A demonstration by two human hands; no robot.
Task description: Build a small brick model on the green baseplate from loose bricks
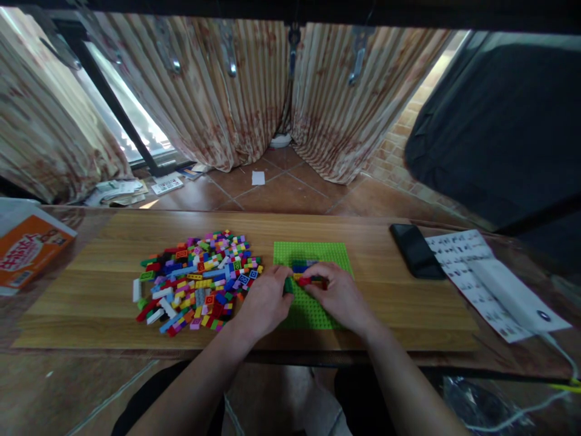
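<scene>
A bright green studded baseplate (pixel 313 251) lies in the middle of the wooden board. My left hand (pixel 267 300) is over its left edge, the fingertips closed on a dark green brick (pixel 288 284). Over the plate's right half, my right hand (pixel 338 293) pinches a small red brick (pixel 304 281) between thumb and fingers. Blue bricks (pixel 299 267) sit on the plate just beyond my fingers, with yellow and red ones partly hidden by my right hand. Left of my left hand spreads a big pile of mixed colourful bricks (pixel 200 283).
A black phone (pixel 416 251) lies on the board at the right. Beside it are a printed sheet (pixel 463 260) and a white device (pixel 512 297) with a cable. An orange and white box (pixel 31 248) stands at the far left. Curtains (pixel 195 91) hang beyond the table.
</scene>
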